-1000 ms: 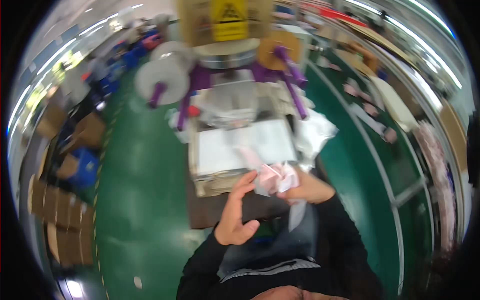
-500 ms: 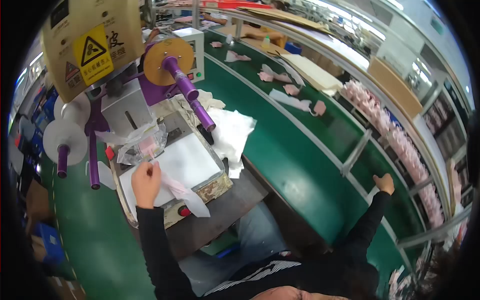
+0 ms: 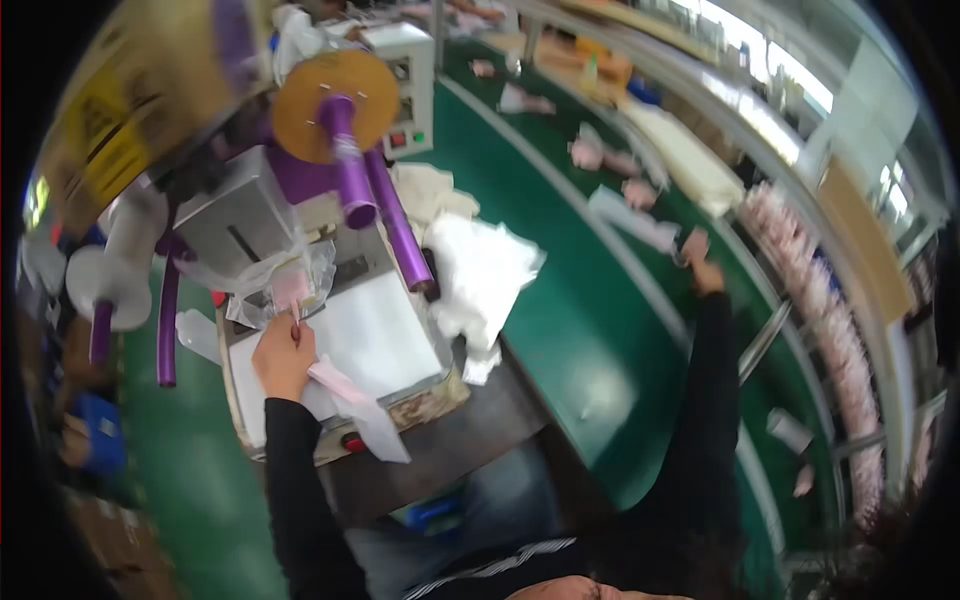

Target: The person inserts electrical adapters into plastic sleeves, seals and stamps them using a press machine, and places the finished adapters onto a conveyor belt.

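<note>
My left hand [image 3: 283, 360] is closed over the white plate [image 3: 385, 325] of the machine. Its fingertips pinch the lower end of a small pink piece [image 3: 290, 287], which lies against crinkled clear plastic film [image 3: 322, 268]. Beside this hand, a pale pink and whitish strip [image 3: 365, 412] trails over the plate's front edge. On the far side of the green belt, my right arm stretches out, and my right hand [image 3: 707, 275] is at the pink end of a whitish strip [image 3: 632, 220]. Blur hides whether those fingers grip it.
Purple rollers [image 3: 347, 170] and a yellow disc [image 3: 335, 108] stand over the plate. A crumpled white sheet [image 3: 482, 270] lies to its right. More pink pieces [image 3: 590, 150] rest along the green belt [image 3: 575, 340]. A metal rail [image 3: 765, 340] runs beyond my right arm.
My right hand has swung forward from the near rail to the pink piece on the belt. My left hand now meets the pink piece by the film. The view has shifted and blurred.
</note>
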Motion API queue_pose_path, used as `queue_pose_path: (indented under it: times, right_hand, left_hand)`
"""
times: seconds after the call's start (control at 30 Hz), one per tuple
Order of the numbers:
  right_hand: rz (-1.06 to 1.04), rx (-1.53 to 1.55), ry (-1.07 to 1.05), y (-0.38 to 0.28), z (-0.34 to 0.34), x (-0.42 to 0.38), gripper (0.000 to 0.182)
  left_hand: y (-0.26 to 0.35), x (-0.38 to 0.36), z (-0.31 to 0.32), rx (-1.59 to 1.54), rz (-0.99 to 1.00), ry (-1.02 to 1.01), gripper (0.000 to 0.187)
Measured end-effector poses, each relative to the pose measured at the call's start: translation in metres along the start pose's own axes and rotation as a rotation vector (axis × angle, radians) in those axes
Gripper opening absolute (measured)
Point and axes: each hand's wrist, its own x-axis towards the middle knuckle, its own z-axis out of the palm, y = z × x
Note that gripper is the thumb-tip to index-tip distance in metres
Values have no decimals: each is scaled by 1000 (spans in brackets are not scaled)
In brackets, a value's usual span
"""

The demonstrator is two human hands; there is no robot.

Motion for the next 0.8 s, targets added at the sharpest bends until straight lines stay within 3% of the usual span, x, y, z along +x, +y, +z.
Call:
queue_pose_path:
  times: [0.03,0.07,0.1,0.17,0.23,0.33,0.43,0.5,0.57,0.63,0.67,0.73,0.77,0.8]
  right_hand:
    - [-243,-455,189,48,38,49,83]
    - [-515,-210,180,45,53,56,88]
    - [143,-208,117,-34,23,-11,92]
    - [178,-285,241,-64,16,-38,86]
    - [256,-262,290,-49,31,-48,81]
    - [189,-227,445,-44,32,-48,69]
    - [168,-240,463,-28,31,-44,60]
    - [118,-145,456,2,27,-26,63]
    - [152,144,97,22,4,-16,57]
    - [160,721,-8,31,6,-23,45]
    - [143,727,7,22,-4,-46,45]
    - [66,1300,-87,-12,-14,-108,33]
    - [48,1301,-78,-23,-16,-129,33]
    - [-96,1296,74,-37,-20,-148,28]
  left_hand:
    - [-1,-2,-1,-2,-5,-6,25]
    - [-1,-5,-1,-4,-11,-9,25]
    - [1,-2,0,-14,-18,12,25]
    - [10,1,6,-2,16,-7,25]
    - [7,0,2,-37,-13,-9,25]
    - [-7,1,3,3,13,-25,25]
    - [-8,1,2,-51,20,11,25]
    - [-7,0,1,-141,50,48,24]
    - [-20,-4,4,-207,46,65,23]
    - [-32,-5,5,-293,60,64,22]
    - [-28,-4,2,-306,65,81,22]
    - [-18,-6,-5,-290,195,158,19]
    - [-15,-8,-8,-282,256,198,17]
    - [-13,-7,-10,-294,259,215,17]
